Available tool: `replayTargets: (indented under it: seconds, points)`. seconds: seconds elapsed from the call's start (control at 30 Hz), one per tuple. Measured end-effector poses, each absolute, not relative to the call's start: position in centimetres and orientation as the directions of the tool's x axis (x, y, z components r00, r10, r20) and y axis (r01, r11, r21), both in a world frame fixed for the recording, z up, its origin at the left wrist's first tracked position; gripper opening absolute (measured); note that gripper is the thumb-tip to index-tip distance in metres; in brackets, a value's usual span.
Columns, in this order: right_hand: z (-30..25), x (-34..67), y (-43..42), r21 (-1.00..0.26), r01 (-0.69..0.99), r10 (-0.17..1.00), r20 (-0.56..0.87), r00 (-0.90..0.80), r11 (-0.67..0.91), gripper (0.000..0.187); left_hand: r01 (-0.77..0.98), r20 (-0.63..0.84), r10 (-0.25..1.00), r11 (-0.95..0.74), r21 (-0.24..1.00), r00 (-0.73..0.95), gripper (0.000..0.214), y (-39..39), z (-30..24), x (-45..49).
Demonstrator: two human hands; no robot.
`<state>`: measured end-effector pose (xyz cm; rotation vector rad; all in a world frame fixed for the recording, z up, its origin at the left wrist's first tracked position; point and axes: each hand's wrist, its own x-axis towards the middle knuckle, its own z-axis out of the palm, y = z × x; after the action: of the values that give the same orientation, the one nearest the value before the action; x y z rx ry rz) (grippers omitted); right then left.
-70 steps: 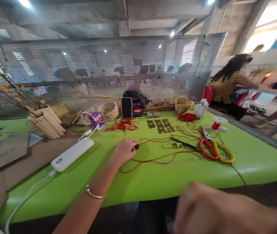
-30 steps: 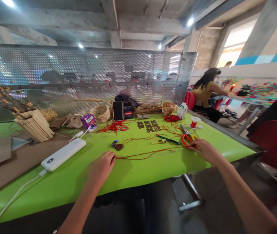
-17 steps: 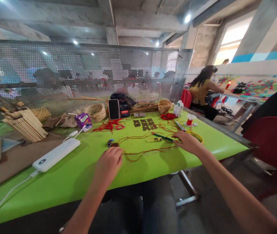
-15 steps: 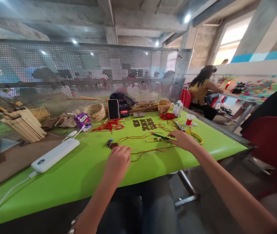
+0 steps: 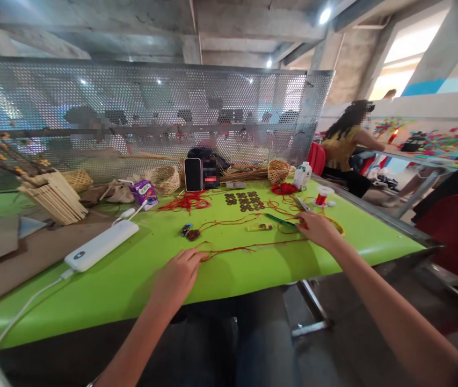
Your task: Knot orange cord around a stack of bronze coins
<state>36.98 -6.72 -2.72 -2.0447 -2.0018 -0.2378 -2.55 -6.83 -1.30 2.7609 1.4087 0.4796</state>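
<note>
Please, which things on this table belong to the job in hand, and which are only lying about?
Probably for the job: red cord at the left hand; scissors, partly hidden by the right hand; red spool.
Apparently only lying about: purple carton; white power bank; phone; white bottle.

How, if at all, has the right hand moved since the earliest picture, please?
Yes: judged against the spool of red thread, the right hand has moved forward over the table, much closer to the spool.

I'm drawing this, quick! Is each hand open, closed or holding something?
Left hand: fingers look closed on the red cord.
Right hand: over the scissors; grip can't be told.
</note>
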Motion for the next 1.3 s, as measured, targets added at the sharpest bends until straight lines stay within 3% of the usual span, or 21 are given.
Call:
replayTargets:
  seconds: [0.13, 0.33, 0.53, 0.6, 0.77, 0.97, 1.13, 1.3]
  points:
    - [-3.3, 39.3, -8.6, -0.094, 0.994, 0.936, 0.344, 0.078, -0.048, 0.023, 0.814, 0.3, 0.812, -0.56, 0.155, 0.501, 0.029, -6.7, -1.2, -5.8]
    - [-3.1, 37.6, -10.3, -0.133, 0.991, 0.904, 0.428, 0.029, 0.031, 0.023, 0.814, 0.333, 0.807, -0.558, 0.159, 0.488, 0.025, -5.6, -1.0, -7.6]
    - [-2.1, 27.4, -11.3, -0.165, 0.922, 0.892, 0.361, -0.273, 0.349, 0.02, 0.786, 0.3, 0.809, -0.575, 0.227, 0.505, 0.025, -5.7, -0.3, -7.3]
    - [-2.2, 24.1, -11.1, -0.184, 0.906, 0.891, 0.335, -0.306, 0.38, 0.019, 0.765, 0.301, 0.806, -0.584, 0.272, 0.509, 0.024, -6.1, -0.2, -7.2]
    - [-2.4, 20.8, -9.6, -0.21, 0.916, 0.919, 0.28, -0.278, 0.341, 0.015, 0.654, 0.339, 0.856, -0.518, 0.552, 0.392, 0.022, -6.1, -0.9, -8.1]
    - [-2.4, 23.3, -10.3, -0.213, 0.931, 0.933, 0.274, -0.235, 0.297, 0.017, 0.361, 0.333, 0.942, -0.293, 0.885, -0.05, 0.026, -4.0, -1.9, -10.1]
    - [-3.2, 26.5, -11.4, -0.244, 0.934, 0.931, 0.32, -0.175, 0.259, 0.017, 0.225, 0.275, 0.959, -0.252, 0.941, -0.074, 0.011, -3.0, -1.7, -10.2]
    - [-4.0, 29.6, -11.7, -0.262, 0.937, 0.922, 0.367, -0.125, 0.232, 0.018, 0.411, 0.334, 0.942, -0.298, 0.861, -0.017, 0.019, -3.1, -1.2, -9.4]
